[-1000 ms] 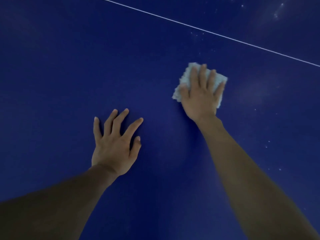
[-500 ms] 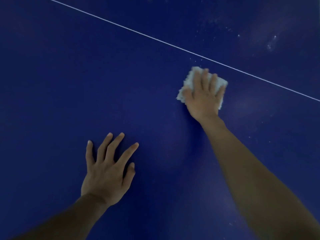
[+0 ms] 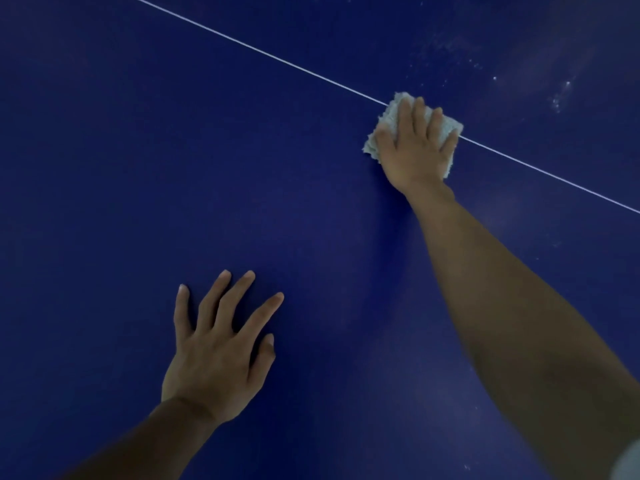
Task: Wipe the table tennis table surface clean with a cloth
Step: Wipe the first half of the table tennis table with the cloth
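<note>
Left hand (image 3: pixel 214 362) flat, fingers (image 3: pixel 258 315) spread; right hand (image 3: pixel 415 147) seemingly flat.

Desk (image 3: pixel 173 150): smooth dark-blue board, matt with a faint sheen. Thin white line (image 3: pixel 277 59) looks painted on, flat. Pale dusty specks (image 3: pixel 557 98) dull the far right. Cloth (image 3: pixel 388 114): pale, nubby pile fabric, rough, matt.

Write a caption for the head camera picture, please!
Right hand presses a white cloth onto the blue table tennis table at its white line; left hand rests flat.
</note>
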